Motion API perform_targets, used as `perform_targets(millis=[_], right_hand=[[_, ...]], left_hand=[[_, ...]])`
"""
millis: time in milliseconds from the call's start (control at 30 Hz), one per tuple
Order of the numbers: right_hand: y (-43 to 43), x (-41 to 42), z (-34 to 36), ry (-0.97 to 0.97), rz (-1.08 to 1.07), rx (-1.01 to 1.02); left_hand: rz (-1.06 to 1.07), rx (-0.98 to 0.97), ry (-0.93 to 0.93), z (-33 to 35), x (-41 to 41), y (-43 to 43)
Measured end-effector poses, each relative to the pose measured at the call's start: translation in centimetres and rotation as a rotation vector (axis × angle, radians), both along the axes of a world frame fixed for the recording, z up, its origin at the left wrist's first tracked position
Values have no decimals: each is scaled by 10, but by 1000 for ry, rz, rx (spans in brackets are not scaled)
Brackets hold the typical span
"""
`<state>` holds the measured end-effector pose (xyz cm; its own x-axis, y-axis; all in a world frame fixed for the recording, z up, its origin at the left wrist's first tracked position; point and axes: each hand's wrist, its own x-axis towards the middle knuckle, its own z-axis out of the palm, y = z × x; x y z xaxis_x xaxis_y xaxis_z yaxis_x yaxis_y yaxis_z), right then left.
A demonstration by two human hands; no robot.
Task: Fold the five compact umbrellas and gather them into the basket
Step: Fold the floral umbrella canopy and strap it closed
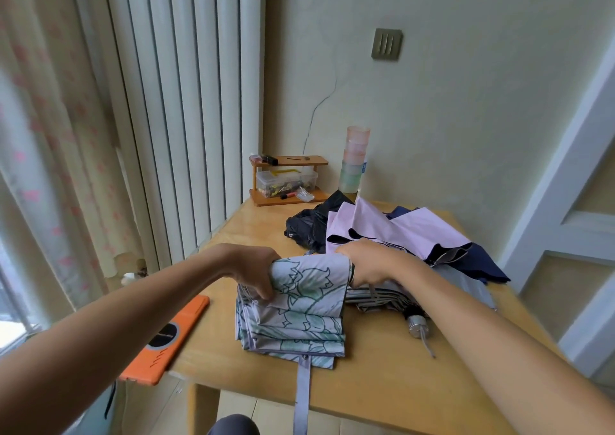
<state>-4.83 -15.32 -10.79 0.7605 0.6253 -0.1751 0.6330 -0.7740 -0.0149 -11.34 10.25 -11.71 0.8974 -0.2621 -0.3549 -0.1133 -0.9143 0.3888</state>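
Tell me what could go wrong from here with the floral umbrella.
1. The floral umbrella has its strap hanging over the table edge; it may snag or get missed when wrapping.
2. The left hand and right hand grip only the far fold; the near pleats lie loose and may splay.
3. The right hand sits against the striped umbrella; rolling could drag it along.

Bare left forearm [133, 308] at lower left, bare right forearm [482, 328] at lower right; left hand [256, 268] and right hand [366, 261] uncovered. Dark grey trouser fabric [233, 425] at bottom centre.
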Motion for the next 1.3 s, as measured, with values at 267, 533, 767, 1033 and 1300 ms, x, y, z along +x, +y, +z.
perform_targets(millis=[267,533,767,1033,1300], right_hand=[[13,-26,51,-9,-175,-291],[41,-66,64,40,30,-17],[29,-53,37,-217,22,-100],[22,-49,24,-347,-5,-78],[20,-46,40,-342,-34,-133]], left_hand=[[32,-24,-64,13,-5,-4],[11,-120,-71,26,-11,-20],[42,-303,-1,17,-22,-18],[50,-437,75,8,-27,-14],[62,-230,-225,3,-24,-15]])
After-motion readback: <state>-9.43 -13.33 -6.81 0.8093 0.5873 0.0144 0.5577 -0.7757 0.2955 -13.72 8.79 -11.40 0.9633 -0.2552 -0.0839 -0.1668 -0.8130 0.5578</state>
